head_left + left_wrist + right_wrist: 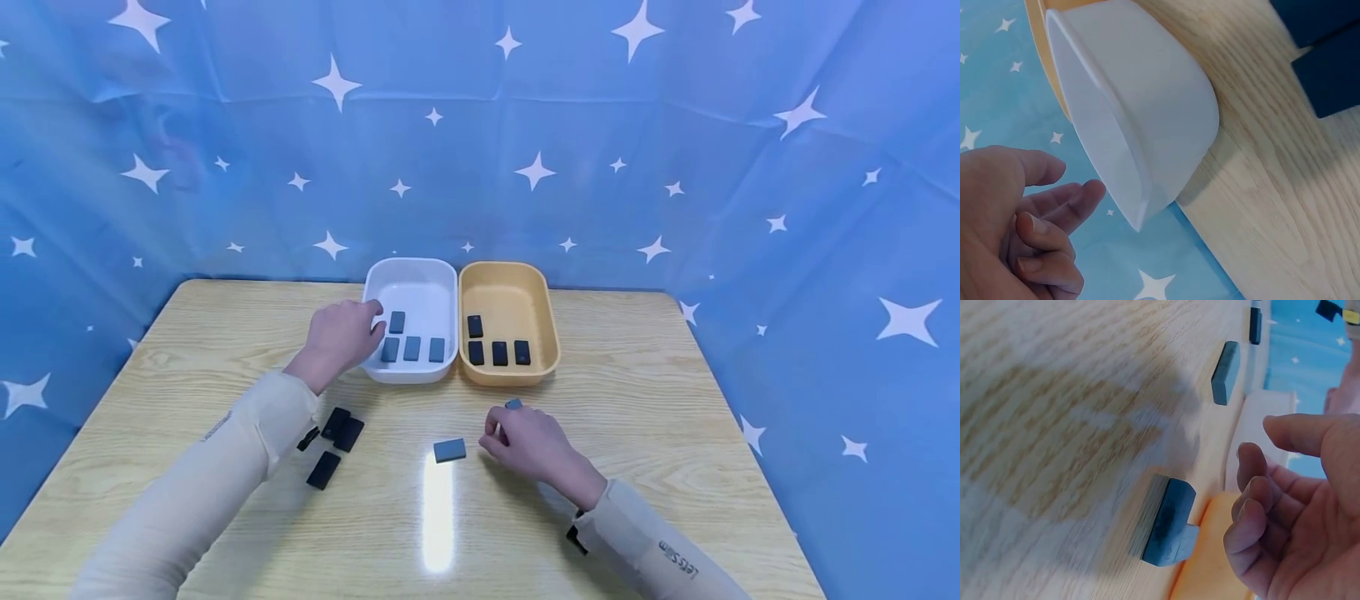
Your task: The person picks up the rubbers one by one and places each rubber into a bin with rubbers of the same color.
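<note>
My left hand (343, 333) hangs over the left rim of the white bin (411, 377), thumb and index finger parted and nothing between them. Several small grey rectangular blocks (412, 348) lie inside that bin. Above the table, in front of the yellow bin (510, 379), my right hand (536, 442) is loosely curled with no object in it. A grey block (513, 404) shows just past its knuckles, partly hidden. In the right wrist view a dark block (1169, 522) lies beside the fingers, against a lighter grey one (1189, 542). Left of this hand lies another grey block (450, 451).
Three black blocks (323, 470) lie on the table under the left forearm, two of them touching. Several black blocks (499, 353) sit in the yellow bin, which stands against the white one. A blue star-patterned cloth (480, 167) hangs behind the wooden table (622, 375).
</note>
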Demonstrator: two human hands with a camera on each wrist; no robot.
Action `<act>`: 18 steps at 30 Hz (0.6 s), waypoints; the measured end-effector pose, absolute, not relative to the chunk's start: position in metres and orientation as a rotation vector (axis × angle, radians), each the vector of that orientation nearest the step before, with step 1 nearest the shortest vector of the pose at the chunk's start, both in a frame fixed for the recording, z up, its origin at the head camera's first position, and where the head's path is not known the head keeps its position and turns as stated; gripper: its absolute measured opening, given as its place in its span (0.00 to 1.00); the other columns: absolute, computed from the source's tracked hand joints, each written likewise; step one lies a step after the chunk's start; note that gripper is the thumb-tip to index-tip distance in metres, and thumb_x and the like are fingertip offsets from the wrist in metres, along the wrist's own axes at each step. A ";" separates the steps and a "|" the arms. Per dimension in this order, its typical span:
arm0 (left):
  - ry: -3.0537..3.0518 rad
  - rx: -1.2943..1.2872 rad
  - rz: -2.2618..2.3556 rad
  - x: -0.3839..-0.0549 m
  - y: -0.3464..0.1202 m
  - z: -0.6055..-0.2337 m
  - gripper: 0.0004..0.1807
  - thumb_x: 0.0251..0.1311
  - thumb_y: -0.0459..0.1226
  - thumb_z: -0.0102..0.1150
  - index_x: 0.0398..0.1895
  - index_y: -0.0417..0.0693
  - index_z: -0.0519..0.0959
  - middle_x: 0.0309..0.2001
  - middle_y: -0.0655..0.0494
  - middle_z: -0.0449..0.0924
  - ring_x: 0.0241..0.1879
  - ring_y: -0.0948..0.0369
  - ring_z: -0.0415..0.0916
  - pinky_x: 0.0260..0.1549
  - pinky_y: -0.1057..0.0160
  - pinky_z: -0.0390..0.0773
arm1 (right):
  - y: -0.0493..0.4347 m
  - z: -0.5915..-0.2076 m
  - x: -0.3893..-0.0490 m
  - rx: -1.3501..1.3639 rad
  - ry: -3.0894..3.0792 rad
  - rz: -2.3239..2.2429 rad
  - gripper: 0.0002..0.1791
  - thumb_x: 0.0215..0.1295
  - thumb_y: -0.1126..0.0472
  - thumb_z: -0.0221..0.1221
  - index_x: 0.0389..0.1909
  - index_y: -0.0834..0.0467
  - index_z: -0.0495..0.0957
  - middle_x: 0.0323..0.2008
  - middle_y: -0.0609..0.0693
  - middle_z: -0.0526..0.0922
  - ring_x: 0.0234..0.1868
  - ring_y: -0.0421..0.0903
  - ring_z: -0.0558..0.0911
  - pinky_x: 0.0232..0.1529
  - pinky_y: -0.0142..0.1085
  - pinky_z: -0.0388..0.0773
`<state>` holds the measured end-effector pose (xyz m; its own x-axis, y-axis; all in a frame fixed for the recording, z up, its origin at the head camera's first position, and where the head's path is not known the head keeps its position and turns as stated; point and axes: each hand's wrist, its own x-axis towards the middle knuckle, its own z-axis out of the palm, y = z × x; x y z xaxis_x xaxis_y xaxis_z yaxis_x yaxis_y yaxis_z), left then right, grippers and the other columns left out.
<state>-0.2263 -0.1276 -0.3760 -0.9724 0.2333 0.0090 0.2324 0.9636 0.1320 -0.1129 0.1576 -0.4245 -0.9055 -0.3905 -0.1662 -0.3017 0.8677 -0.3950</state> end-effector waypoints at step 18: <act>3.119 0.524 0.308 -0.189 -0.139 -0.375 0.14 0.66 0.43 0.53 0.48 0.48 0.81 0.19 0.59 0.74 0.17 0.61 0.68 0.15 0.64 0.63 | 0.157 -0.427 -0.113 -0.509 2.775 -0.540 0.07 0.65 0.51 0.60 0.32 0.49 0.78 0.19 0.39 0.74 0.19 0.37 0.71 0.21 0.32 0.67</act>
<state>-0.1887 -0.1394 -0.3752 -0.9451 0.3199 0.0673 0.3269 0.9269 0.1843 -0.1131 0.1574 -0.4270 -0.9023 -0.3863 -0.1916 -0.2863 0.8689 -0.4037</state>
